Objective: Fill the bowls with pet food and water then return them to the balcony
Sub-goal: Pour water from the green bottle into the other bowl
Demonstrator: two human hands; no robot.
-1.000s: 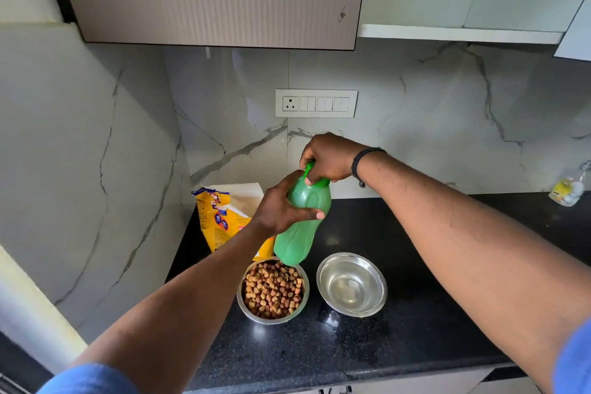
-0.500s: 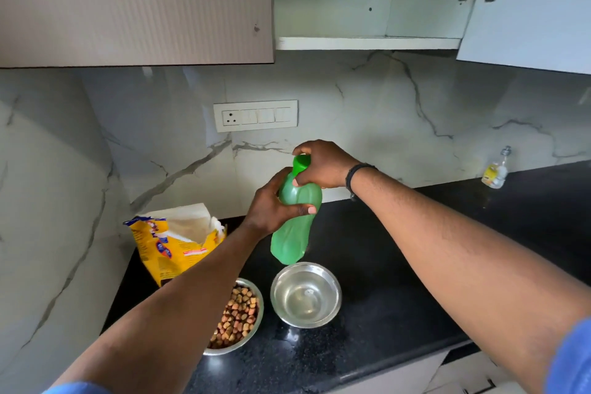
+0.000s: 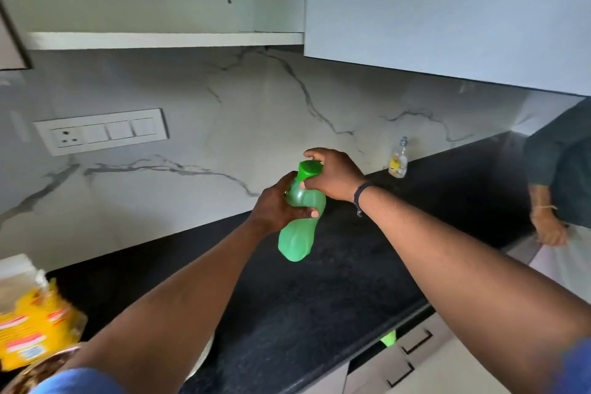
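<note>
Now left hand (image 3: 277, 205) grips green water bottle (image 3: 299, 227) mid-body, right hand (image 3: 332, 176) pinches cap (image 3: 307, 169); keep bottle steady, twist cap only.

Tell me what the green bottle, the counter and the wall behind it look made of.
Bottle: translucent matte plastic, probably; light glows through its body, and the cap is opaque. Counter: polished black stone, likely granite; speckled and reflective. Wall: glossy white marble-look slab or tile with grey veins.

one green bottle (image 3: 299, 227), one yellow food bag (image 3: 35, 329), two hands (image 3: 278, 205)
</note>
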